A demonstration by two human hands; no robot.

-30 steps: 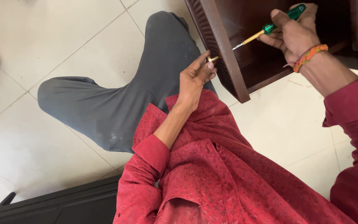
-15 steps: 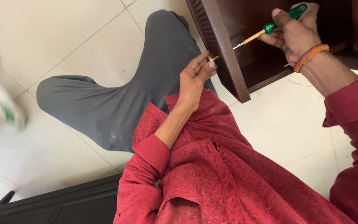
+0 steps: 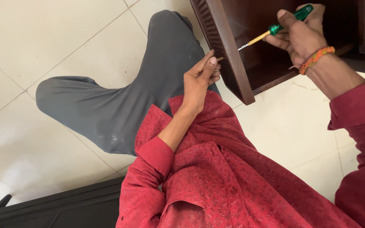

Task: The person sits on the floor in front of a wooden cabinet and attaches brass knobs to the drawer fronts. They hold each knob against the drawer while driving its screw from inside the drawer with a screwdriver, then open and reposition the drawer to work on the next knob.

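Screwdriver (image 3: 275,29) in right hand (image 3: 300,36), left hand (image 3: 199,78) pinching screw (image 3: 219,59)

Left hand (image 3: 199,78) left of cabinet panel (image 3: 224,50); screwdriver (image 3: 275,28) right, inside.

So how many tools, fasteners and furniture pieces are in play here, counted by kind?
Screwdrivers: 1, green-handled screwdriver in the right hand
Small fasteners: 1, small screw-like piece pinched by the left hand
Dark wooden furniture pieces: 2, brown cabinet frame and black panel on the floor
Total: 4
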